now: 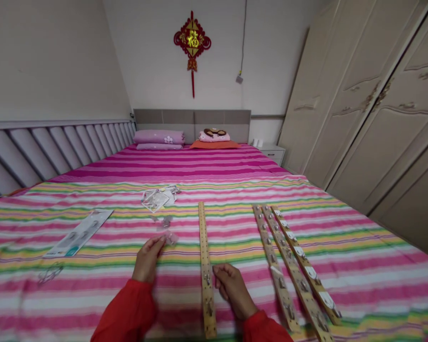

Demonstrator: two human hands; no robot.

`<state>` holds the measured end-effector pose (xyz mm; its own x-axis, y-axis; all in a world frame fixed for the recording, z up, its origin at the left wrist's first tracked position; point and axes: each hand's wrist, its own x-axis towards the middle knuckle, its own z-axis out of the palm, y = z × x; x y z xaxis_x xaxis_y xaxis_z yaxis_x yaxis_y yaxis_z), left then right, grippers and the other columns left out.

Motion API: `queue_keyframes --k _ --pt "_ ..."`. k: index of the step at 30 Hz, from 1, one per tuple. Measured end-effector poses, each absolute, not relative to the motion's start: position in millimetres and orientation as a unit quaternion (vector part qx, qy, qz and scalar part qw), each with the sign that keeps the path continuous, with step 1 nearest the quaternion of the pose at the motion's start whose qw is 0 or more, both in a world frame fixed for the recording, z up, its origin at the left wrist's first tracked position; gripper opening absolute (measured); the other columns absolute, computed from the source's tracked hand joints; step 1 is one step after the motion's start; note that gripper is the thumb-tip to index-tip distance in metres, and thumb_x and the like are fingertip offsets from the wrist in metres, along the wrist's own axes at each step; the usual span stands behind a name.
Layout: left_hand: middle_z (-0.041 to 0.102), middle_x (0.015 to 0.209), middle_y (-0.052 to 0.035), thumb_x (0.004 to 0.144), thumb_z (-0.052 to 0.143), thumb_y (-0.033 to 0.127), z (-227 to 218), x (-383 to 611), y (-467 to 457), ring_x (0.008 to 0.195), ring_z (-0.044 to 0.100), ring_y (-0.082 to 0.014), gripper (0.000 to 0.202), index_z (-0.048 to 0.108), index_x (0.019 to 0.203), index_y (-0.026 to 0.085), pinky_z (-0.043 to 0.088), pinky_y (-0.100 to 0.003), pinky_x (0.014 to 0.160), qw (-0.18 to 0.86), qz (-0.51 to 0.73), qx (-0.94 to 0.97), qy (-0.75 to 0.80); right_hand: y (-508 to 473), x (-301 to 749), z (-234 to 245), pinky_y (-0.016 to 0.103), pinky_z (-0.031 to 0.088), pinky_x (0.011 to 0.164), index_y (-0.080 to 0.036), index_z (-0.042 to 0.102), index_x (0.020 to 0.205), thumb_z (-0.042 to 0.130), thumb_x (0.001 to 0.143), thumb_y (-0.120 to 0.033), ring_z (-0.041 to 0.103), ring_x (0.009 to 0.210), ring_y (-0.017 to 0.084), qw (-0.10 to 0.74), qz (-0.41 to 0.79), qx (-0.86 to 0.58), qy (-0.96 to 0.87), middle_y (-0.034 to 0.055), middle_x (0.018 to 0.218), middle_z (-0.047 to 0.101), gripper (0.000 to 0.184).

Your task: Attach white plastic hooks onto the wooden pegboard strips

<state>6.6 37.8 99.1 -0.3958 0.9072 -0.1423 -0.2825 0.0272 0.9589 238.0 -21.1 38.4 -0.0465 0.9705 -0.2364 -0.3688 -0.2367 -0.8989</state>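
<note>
My left hand (148, 259) is closed in a pinch at the edge of a small clear plastic piece (171, 238), apparently gripping it. My right hand (233, 289) has curled fingers just right of a narrow wooden strip (203, 237); whether anything is in them is hidden. Small holes run along that strip, which lies lengthwise on the bed. Two metal hooks sit on its near half, one being the upper hook (207, 279). Beyond my left fingertips lies another clear piece with a metal part (166, 222).
Three strips with hooks lie at right: a left one (268, 241), a middle one (287, 256) and one with white cards (311, 272). Packaging scraps (160, 198) lie farther back. A hook package (79, 235) and clear loops (51, 272) are at left on the striped sheet (128, 313).
</note>
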Motion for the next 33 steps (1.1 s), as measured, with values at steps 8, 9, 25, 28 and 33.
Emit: queue_keyframes --k 8,9,25,28,33 --pt "0.068 0.068 -0.0016 0.082 0.051 0.001 115 58 -11 0.059 0.066 -0.0065 0.017 0.064 0.082 0.013 0.053 -0.011 0.054 0.675 0.612 0.044 0.41 -27 239 50 0.018 0.01 0.032 -0.013 0.061 0.073 0.073 0.063 -0.045 0.027 0.028 0.001 0.557 0.633 -0.435 -0.316 -0.0063 0.047 0.052 0.035" --pt "0.069 0.069 -0.0021 0.085 0.047 0.001 116 65 -14 0.06 0.066 -0.0066 0.02 0.063 0.084 0.013 0.054 -0.011 0.055 0.692 0.61 0.001 0.386 -29 239 53 0.018 0.01 0.032 -0.013 0.062 0.073 0.073 0.064 -0.045 0.026 0.028 0.001 0.563 0.626 -0.435 -0.319 -0.0062 0.047 0.052 0.035" --pt "0.067 0.068 -0.0007 0.068 0.069 0.003 104 117 -43 0.06 0.064 -0.0069 0.012 0.065 0.071 0.014 0.052 -0.013 0.058 0.73 0.569 0.108 0.362 -35 222 105 0.02 0.027 0.04 -0.017 0.064 0.072 0.074 0.065 -0.041 0.037 0.039 0.006 0.597 0.576 -0.415 -0.374 -0.0048 0.051 0.055 0.027" --pt "0.069 0.072 -0.0016 0.055 0.079 0.009 102 108 -38 0.063 0.063 -0.0095 0.024 0.068 0.076 0.015 0.05 -0.016 0.058 0.691 0.567 0.191 0.405 -28 227 108 0.02 0.026 0.039 -0.018 0.061 0.071 0.071 0.068 -0.04 0.035 0.038 0.006 0.602 0.566 -0.405 -0.39 -0.0076 0.046 0.048 0.024" --pt "0.071 0.08 -0.0048 0.055 0.077 0.031 110 92 -9 0.074 0.063 -0.0132 0.035 0.07 0.086 0.015 0.048 -0.021 0.065 0.605 0.546 0.34 0.469 -5 235 104 0.019 0.024 0.037 -0.017 0.058 0.065 0.07 0.067 -0.039 0.036 0.035 0.004 0.578 0.566 -0.41 -0.422 -0.0064 0.051 0.053 0.025"
